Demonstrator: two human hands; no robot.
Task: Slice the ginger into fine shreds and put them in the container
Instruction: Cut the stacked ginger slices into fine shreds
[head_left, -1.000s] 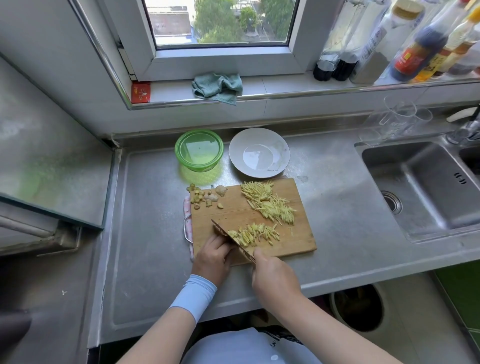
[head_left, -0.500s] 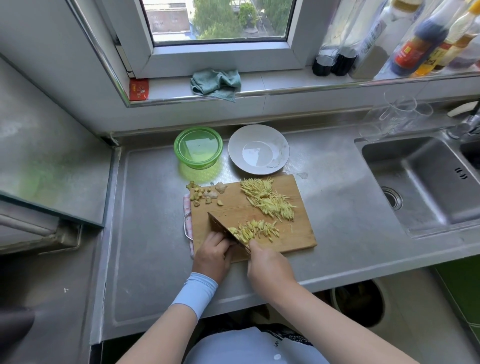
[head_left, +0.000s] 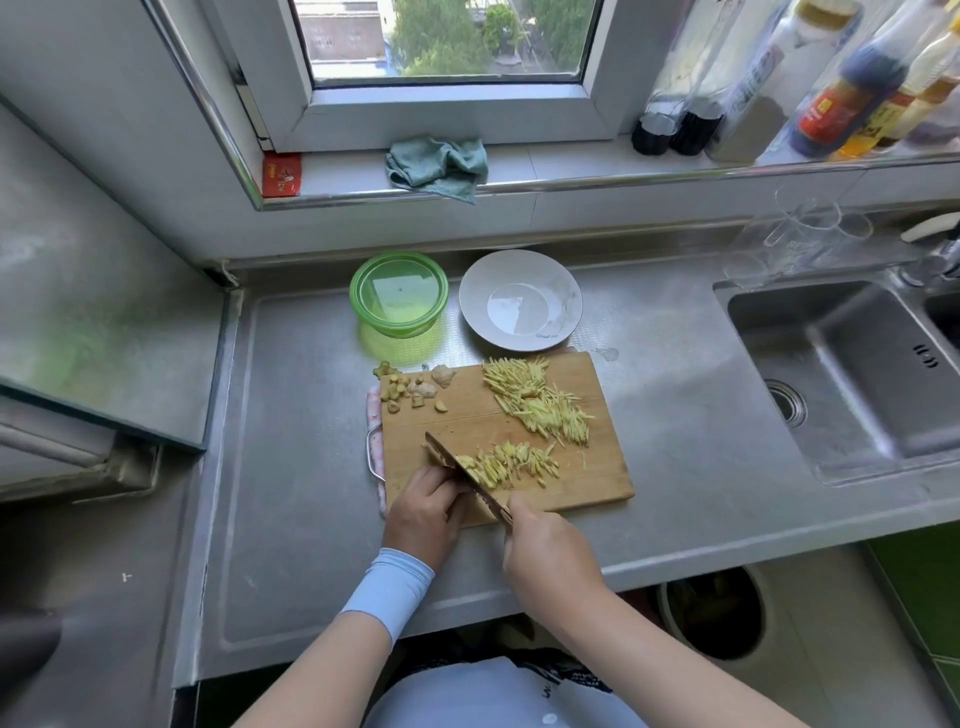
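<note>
A wooden cutting board (head_left: 587, 483) lies on the steel counter. A big pile of ginger shreds (head_left: 537, 402) sits at its far right, and a smaller pile of shreds (head_left: 511, 464) lies nearer me. Ginger scraps (head_left: 415, 389) are at the far left corner. My right hand (head_left: 548, 558) grips the knife (head_left: 467, 475), whose blade rests on the board against the smaller pile. My left hand (head_left: 423, 512) is curled on the board just left of the blade; what it presses is hidden. A green container (head_left: 399, 294) stands beyond the board.
A white bowl (head_left: 521, 299) sits beside the green container. A sink (head_left: 852, 374) is to the right, with clear glassware (head_left: 800, 234) behind it. Bottles (head_left: 831, 88) and a teal cloth (head_left: 437, 166) are on the window ledge. A bin (head_left: 711, 613) stands below the counter edge.
The knife blade has shifted slightly while chopping, and the smaller pile beside it has spread a little. Both hands stay at the board's near edge.
</note>
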